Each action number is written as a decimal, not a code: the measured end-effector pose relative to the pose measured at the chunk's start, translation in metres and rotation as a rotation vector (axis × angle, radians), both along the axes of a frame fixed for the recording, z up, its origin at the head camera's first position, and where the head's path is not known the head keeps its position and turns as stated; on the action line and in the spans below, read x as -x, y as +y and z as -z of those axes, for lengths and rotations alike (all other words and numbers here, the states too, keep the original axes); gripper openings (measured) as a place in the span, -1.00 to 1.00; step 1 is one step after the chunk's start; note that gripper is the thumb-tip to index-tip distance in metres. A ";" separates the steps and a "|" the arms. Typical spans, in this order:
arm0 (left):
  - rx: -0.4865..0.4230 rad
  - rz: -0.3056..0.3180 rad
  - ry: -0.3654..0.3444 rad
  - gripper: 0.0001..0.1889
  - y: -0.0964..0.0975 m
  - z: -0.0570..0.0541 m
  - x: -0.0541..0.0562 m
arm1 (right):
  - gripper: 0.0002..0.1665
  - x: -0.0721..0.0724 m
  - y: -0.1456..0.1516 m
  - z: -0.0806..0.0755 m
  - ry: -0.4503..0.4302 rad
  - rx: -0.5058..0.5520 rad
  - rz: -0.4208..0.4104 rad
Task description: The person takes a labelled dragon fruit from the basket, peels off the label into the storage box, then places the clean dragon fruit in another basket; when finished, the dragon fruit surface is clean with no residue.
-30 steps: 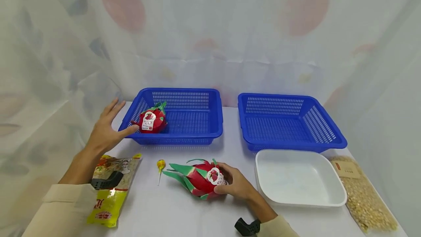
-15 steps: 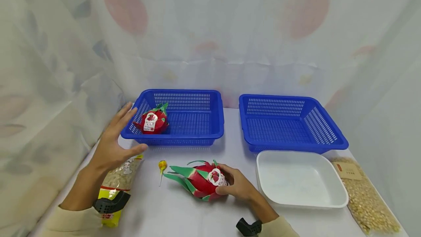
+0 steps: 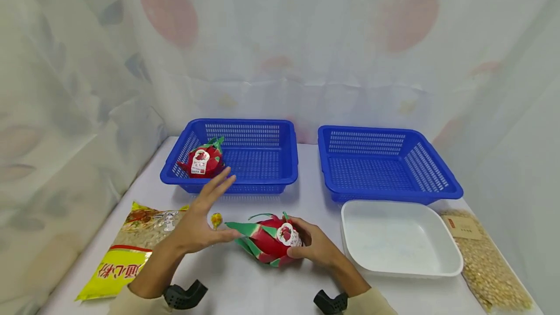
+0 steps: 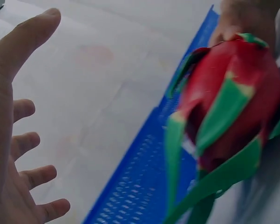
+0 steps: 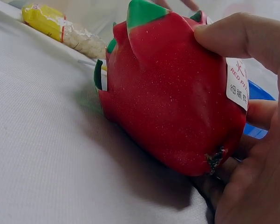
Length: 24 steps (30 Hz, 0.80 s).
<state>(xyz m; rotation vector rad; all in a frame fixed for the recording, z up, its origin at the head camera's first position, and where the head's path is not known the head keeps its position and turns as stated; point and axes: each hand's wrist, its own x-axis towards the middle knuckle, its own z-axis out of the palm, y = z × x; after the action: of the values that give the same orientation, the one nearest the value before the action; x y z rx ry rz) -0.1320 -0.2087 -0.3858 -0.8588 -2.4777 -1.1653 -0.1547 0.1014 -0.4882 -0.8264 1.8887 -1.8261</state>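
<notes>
A red dragon fruit (image 3: 267, 241) with green leafy tips and a round white label lies low over the table, its leaves pointing left. My right hand (image 3: 316, 243) grips its right end, thumb on the near side and fingers curled round the far side, as the right wrist view also shows. My left hand (image 3: 199, 227) is spread with fingers apart, its thumb close to the leaf tips; whether they touch I cannot tell. Behind that thumb a yellow lollipop (image 3: 216, 220) is partly hidden. Another dragon fruit (image 3: 205, 160) sits in the left end of the left blue basket (image 3: 245, 181).
A second blue basket (image 3: 393, 196) stands at the back right, with a white tub (image 3: 401, 272) before it. A bag of yellow kernels (image 3: 490, 266) lies along the right edge. On the left lies a yellow-and-clear food bag (image 3: 127, 252), partly behind my left forearm.
My left hand has come from beside the left basket, rightward and nearer, to the leaf end of the dragon fruit. The right hand keeps its grip with little movement.
</notes>
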 end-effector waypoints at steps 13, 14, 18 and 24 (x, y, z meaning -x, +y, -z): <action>0.066 0.116 -0.188 0.11 0.035 0.031 0.004 | -0.13 -0.001 0.001 -0.001 0.011 -0.013 -0.003; 0.071 0.112 -0.198 0.11 0.036 0.034 0.005 | -0.13 0.000 0.001 -0.001 0.012 -0.017 -0.001; 0.106 0.101 -0.224 0.11 0.039 0.041 0.008 | -0.14 -0.001 0.000 -0.001 0.012 -0.006 -0.012; 0.202 0.100 -0.279 0.11 0.044 0.042 0.010 | -0.14 0.000 0.001 -0.001 0.018 -0.012 -0.019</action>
<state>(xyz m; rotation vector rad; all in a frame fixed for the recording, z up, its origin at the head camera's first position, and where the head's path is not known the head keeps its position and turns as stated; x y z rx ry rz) -0.1420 -0.1642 -0.4280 -0.9389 -2.8476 -1.1502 -0.1544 0.1022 -0.4873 -0.8569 1.8949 -1.8000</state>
